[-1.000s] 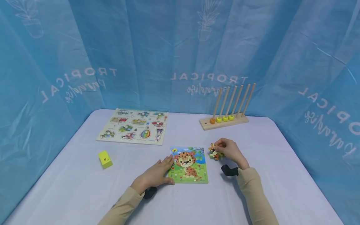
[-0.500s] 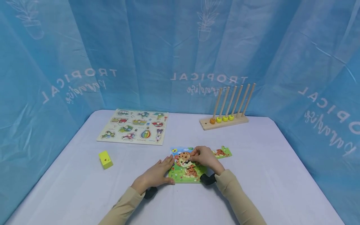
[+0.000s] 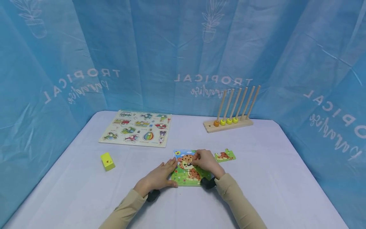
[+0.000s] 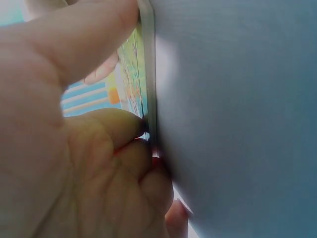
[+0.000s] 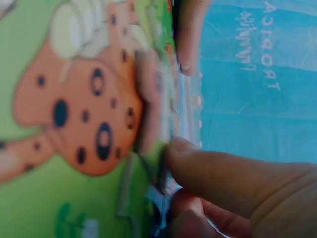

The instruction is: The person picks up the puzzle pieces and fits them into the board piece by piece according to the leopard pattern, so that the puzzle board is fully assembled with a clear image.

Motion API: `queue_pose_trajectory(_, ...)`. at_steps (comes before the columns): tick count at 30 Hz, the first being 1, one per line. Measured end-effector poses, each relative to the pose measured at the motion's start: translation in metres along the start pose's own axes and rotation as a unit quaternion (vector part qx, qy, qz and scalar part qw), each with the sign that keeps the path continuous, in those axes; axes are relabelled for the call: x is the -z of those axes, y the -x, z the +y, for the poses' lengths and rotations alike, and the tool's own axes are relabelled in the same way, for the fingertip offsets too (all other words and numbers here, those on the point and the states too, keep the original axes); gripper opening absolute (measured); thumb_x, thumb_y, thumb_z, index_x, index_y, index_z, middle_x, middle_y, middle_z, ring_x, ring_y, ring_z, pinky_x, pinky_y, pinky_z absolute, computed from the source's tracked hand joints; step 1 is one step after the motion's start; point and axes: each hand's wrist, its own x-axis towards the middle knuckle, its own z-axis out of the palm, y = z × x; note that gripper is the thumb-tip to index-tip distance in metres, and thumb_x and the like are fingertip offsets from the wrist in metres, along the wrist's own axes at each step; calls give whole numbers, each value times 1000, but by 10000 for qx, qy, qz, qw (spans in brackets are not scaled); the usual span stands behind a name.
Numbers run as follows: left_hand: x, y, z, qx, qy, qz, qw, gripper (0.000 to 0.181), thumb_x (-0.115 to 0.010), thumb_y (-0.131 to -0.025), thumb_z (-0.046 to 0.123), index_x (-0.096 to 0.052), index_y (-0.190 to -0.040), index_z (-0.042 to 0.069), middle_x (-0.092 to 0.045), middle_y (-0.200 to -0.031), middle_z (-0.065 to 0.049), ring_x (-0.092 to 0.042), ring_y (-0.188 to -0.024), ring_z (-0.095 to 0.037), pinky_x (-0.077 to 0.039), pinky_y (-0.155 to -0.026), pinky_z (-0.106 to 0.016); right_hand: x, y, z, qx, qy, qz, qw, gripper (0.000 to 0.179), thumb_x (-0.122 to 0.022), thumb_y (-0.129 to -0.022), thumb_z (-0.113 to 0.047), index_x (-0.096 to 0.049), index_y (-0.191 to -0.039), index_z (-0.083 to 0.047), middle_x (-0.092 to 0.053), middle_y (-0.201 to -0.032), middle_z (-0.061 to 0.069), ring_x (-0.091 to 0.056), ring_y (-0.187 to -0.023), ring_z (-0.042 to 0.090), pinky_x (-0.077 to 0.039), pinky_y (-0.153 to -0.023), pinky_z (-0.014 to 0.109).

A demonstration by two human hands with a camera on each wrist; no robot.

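Observation:
A square leopard jigsaw puzzle board (image 3: pixel 178 178) with a green and blue picture lies flat on the table. My left hand (image 3: pixel 158 176) rests along its left side, thumb and fingertips touching the edge; in the left wrist view the fingers (image 4: pixel 131 158) lie against the board's rim (image 4: pixel 150 74). Over the board's upper right part, my right hand (image 3: pixel 207 161) pinches a puzzle piece (image 3: pixel 187 164) showing part of the leopard's face. In the right wrist view, the thumb (image 5: pixel 198 161) presses at the tilted piece's edge; the hand hides part of it. Another puzzle strip (image 3: pixel 225 156) lies just right of the board.
A peg puzzle board (image 3: pixel 135 128) with vehicle pieces lies at the back left. Nearer, a yellow block (image 3: pixel 107 161) with a face stands on the table. A wooden rack (image 3: pixel 228 126) with upright rods and several beads stands at the back right, before a blue curtain (image 3: pixel 160 57).
My right hand has carried the puzzle piece left from beside the board onto it, leaving the other strip uncovered on the right. Since half a second ago it has shifted only slightly. My left hand stays put.

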Motion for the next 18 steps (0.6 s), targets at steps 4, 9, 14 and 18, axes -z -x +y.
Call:
queue_pose_trajectory(4, 2, -1, 1, 51, -57, -22, 10000, 90, -70, -85, 41, -26, -151, -3, -19, -161, -20, -20, -149, -34, -18, -122, -54, 0, -1, 0, -1, 35, -67, 10000, 13, -74, -84, -11, -63, -77, -9, -58, -68, 1, -49, -58, 13, -40, -51, 23)
queue_pose_trajectory(9, 4, -1, 2, 57, -18, -18, 10000, 90, -71, -84, 39, -26, -151, -3, -19, -161, -20, -20, -149, -35, -18, -122, -54, 1, -2, 3, 33, -82, -55, 9999, 11, -73, -85, -12, -63, -79, -10, -59, -69, 2, -50, -59, 13, -42, -51, 24)
queue_pose_trajectory(14, 2, 0, 4, 63, 94, -26, 9999, 90, -71, -85, 39, -27, -150, -3, -18, -160, -20, -19, -149, -36, -17, -122, -54, 14, -3, 15, 278, -536, -397, 9974, 6, -68, -90, -15, -67, -90, -9, -62, -75, 2, -53, -64, 13, -44, -56, 26)
queue_pose_trajectory(18, 2, 0, 4, 30, 77, 15, 10000, 90, -71, -84, 38, -27, -150, -5, -19, -160, -22, -20, -149, -37, -18, -122, -55, 40, -3, 32, 324, -968, -325, 9942, 17, -64, -93, -14, -66, -104, -3, -63, -85, 9, -54, -72, 16, -46, -62, 27)
